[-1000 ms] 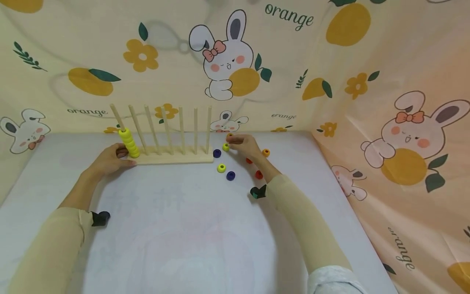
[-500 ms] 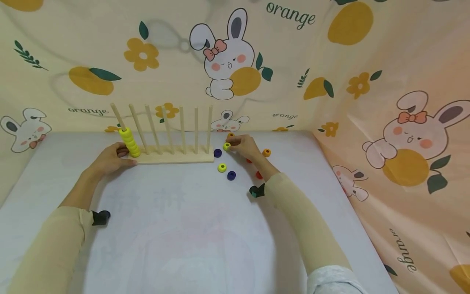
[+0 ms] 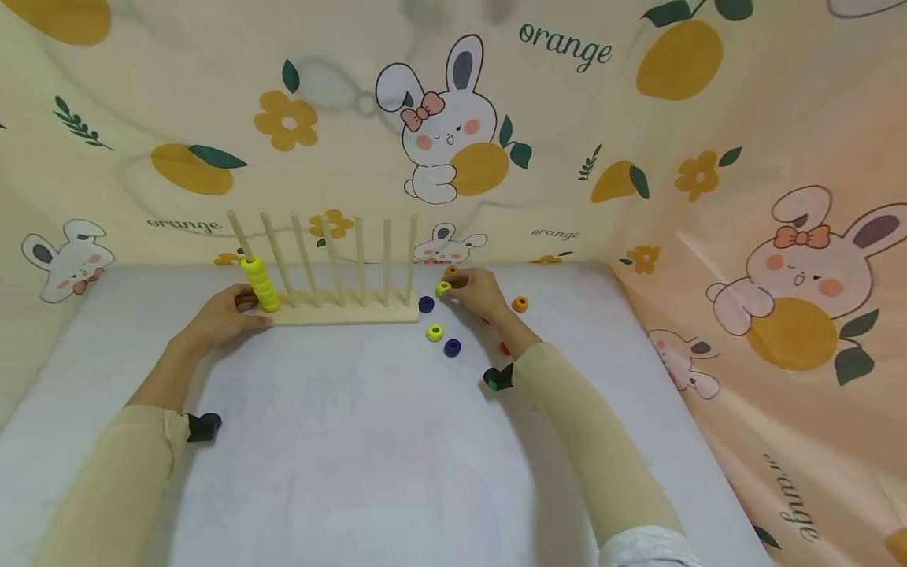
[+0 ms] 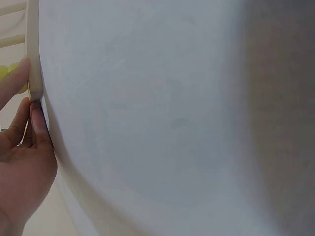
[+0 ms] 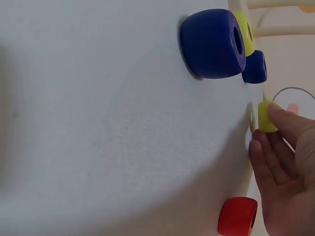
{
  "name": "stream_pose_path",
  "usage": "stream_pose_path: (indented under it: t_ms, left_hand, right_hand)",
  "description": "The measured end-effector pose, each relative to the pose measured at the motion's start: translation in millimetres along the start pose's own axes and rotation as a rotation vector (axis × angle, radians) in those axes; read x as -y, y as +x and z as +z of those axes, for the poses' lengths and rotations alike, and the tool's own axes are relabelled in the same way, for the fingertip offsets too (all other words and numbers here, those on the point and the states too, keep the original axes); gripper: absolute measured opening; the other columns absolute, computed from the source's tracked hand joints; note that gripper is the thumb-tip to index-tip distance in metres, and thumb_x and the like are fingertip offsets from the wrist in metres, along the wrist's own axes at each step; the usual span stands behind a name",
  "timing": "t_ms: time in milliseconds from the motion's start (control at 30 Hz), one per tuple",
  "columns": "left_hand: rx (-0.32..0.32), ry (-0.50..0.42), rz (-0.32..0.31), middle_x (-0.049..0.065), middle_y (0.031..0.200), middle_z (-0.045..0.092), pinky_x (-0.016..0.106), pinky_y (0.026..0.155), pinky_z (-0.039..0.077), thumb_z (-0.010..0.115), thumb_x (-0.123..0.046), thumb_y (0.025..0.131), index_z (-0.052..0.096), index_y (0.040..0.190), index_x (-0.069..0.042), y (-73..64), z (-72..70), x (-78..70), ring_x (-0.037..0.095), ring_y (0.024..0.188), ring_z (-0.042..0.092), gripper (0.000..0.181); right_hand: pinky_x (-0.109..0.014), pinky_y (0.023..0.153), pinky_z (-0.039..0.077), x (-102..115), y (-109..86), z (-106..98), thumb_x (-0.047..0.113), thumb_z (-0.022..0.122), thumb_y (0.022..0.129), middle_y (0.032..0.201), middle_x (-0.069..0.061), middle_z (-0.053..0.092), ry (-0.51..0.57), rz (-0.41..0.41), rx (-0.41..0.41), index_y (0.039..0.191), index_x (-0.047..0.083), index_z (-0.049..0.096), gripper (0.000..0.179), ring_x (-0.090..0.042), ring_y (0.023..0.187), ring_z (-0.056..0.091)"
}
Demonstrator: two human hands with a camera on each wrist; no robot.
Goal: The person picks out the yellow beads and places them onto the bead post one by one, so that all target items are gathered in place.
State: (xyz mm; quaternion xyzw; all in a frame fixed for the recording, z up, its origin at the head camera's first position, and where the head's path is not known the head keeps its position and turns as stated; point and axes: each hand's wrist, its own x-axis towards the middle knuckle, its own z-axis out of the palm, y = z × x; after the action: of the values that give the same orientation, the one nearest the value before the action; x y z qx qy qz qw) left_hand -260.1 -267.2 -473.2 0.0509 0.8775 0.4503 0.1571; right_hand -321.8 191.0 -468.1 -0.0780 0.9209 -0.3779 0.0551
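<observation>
In the head view, my left hand (image 3: 223, 317) grips the left end of a wooden peg rack (image 3: 340, 313). The left wrist view shows its fingers at the end of the rack's base (image 4: 33, 59). A stack of yellow beads (image 3: 260, 283) fills the lower part of the leftmost peg; the other pegs are bare. Just right of the rack, my right hand (image 3: 480, 295) pinches a yellow bead (image 5: 267, 117) between thumb and fingers. Whether that bead touches the table is hard to tell.
Loose beads lie around the right hand: a yellow bead (image 3: 434, 332), dark blue beads (image 3: 452, 347), orange beads (image 3: 520, 304) and red beads (image 5: 237, 216), some partly hidden by the arm. A printed cloth wall (image 3: 553, 157) stands behind the white table (image 3: 340, 441).
The head view has shifted slightly. Both hands stay in nearly the same places, the left at the rack and the right at the yellow bead.
</observation>
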Motion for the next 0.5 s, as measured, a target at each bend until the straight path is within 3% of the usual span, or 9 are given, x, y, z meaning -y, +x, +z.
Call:
stream_pose_path:
  t_ms: [267, 500]
  left_hand:
    - [0.001, 0.010, -0.007, 0.038, 0.148, 0.032, 0.058, 0.115, 0.028, 0.075, -0.024, 0.090, 0.020, 0.148, 0.016, 0.0, -0.5, 1.5, 0.050, 0.137, 0.033, 0.090]
    - [0.001, 0.008, -0.021, 0.038, 0.148, 0.032, 0.058, 0.115, 0.028, 0.075, -0.024, 0.090, 0.019, 0.148, 0.017, -0.1, -1.1, -0.5, 0.050, 0.137, 0.033, 0.091]
  right_hand:
    - [-0.032, 0.095, 0.053, 3.7, -5.2, -2.6, 0.019, 0.079, 0.086, 0.117, -0.003, 0.072, 0.047, -0.011, -0.017, 0.119, 0.013, 0.073, 0.033, -0.017, 0.104, 0.068]
    - [-0.029, 0.096, 0.052, 12.6, -7.8, -11.7, 0.014, 0.078, 0.087, 0.111, -0.006, 0.074, 0.116, -0.080, -0.054, 0.117, 0.011, 0.073, 0.031, -0.018, 0.103, 0.069]
